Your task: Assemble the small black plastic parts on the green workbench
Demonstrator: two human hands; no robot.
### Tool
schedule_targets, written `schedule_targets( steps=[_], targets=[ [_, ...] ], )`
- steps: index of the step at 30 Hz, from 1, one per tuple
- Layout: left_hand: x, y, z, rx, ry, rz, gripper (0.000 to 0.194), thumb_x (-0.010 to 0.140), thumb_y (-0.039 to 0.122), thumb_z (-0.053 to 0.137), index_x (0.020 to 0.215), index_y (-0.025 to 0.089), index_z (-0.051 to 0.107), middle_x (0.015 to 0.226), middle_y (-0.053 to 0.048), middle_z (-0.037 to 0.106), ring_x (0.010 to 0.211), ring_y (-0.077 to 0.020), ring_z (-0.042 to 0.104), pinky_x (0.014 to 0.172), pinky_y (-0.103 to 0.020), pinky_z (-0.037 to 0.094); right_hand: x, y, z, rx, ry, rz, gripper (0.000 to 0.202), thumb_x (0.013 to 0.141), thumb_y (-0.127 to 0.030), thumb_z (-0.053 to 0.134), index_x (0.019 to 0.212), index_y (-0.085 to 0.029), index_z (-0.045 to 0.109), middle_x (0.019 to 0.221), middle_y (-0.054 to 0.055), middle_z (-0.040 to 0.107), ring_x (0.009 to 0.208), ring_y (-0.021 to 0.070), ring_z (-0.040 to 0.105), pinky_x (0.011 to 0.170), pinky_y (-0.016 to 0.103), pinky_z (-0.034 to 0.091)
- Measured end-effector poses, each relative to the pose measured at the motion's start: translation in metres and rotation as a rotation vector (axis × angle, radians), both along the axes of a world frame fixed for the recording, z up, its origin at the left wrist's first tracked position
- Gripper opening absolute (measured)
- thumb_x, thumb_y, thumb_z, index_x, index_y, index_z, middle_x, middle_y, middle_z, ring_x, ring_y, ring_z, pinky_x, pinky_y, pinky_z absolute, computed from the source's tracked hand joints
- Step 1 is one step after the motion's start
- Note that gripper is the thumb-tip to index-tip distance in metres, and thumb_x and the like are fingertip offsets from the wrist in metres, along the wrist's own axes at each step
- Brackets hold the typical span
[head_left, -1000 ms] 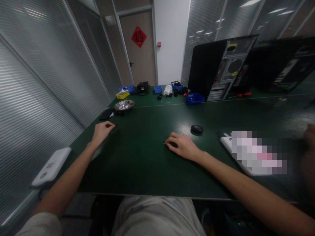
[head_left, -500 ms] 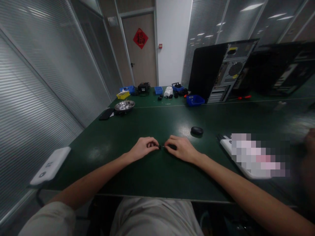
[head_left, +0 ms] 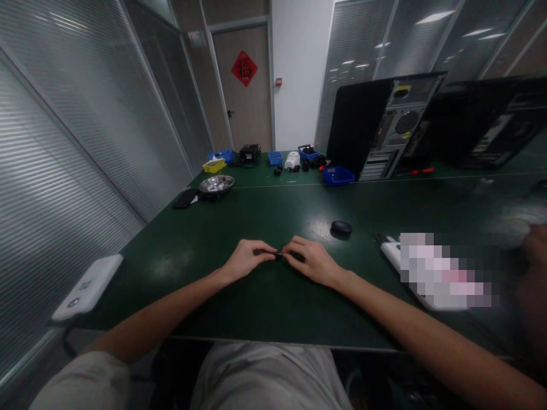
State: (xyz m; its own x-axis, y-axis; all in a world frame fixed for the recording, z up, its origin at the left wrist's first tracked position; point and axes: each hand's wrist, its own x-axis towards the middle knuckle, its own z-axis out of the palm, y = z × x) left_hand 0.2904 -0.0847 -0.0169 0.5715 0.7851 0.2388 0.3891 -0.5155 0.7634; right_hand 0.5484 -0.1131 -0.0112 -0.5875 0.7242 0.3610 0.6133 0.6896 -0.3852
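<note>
My left hand [head_left: 248,255] pinches a small dark piece [head_left: 278,257] between thumb and fingertips, low over the green table [head_left: 239,313]. From the other side my right hand [head_left: 311,257] is closed in a pinch, its fingertips close against the same piece. Something thin and light-coloured shows at those right fingertips, too small to name. Whether the two parts are joined I cannot tell. Beyond my right hand lies a black computer mouse [head_left: 341,228], touched by neither hand.
A white device [head_left: 88,287] lies at the left edge, another white device [head_left: 395,257], partly blurred out, at the right. Farther back are a metal dish [head_left: 216,184], a blue bin [head_left: 338,175] and a computer case [head_left: 363,125]. Part of another person's hand [head_left: 537,245] appears far right.
My fingertips have come closer together, narrowing the gap between the thin light part and the dark piece. My left fingers have straightened somewhat.
</note>
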Motion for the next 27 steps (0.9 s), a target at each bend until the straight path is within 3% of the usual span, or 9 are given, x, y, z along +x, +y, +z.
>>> schedule_targets(
  steps=[9, 18, 27],
  targets=[
    [0.0027, -0.0017, -0.0023, 0.109, 0.014, -0.075, 0.020, 0.094, 0.031, 0.073, 0.108, 0.021, 0.082, 0.108, -0.007, 0.077, 0.100, -0.0203, 0.070, 0.091, -0.031, 0.054, -0.0043, -0.0001, -0.0023, 0.012, -0.039, 0.000, 0.020, 0.104, -0.032, 0.054, 0.114, -0.024, 0.069, 0.107, 0.004, 0.068, 0.084, 0.0152, 0.064, 0.072, 0.027, 0.046],
    [0.0022, -0.0009, -0.0018, 0.041, 0.014, -0.096, 0.022, 0.094, 0.035, 0.073, 0.109, 0.020, 0.081, 0.109, -0.008, 0.076, 0.097, -0.0205, 0.070, 0.089, -0.031, 0.054, -0.0028, -0.0022, 0.0012, 0.017, -0.054, 0.036, 0.023, 0.106, -0.034, 0.050, 0.118, -0.025, 0.068, 0.109, 0.005, 0.067, 0.086, 0.0158, 0.065, 0.074, 0.028, 0.047],
    [0.0017, -0.0019, 0.0010, 0.099, 0.051, -0.146, 0.028, 0.099, 0.033, 0.066, 0.123, 0.024, 0.077, 0.115, -0.008, 0.072, 0.105, -0.0214, 0.066, 0.094, -0.034, 0.051, 0.0007, 0.0009, -0.0003, 0.044, -0.057, 0.026, 0.023, 0.106, -0.034, 0.051, 0.117, -0.025, 0.069, 0.109, 0.005, 0.067, 0.087, 0.0161, 0.065, 0.074, 0.027, 0.046]
  ],
)
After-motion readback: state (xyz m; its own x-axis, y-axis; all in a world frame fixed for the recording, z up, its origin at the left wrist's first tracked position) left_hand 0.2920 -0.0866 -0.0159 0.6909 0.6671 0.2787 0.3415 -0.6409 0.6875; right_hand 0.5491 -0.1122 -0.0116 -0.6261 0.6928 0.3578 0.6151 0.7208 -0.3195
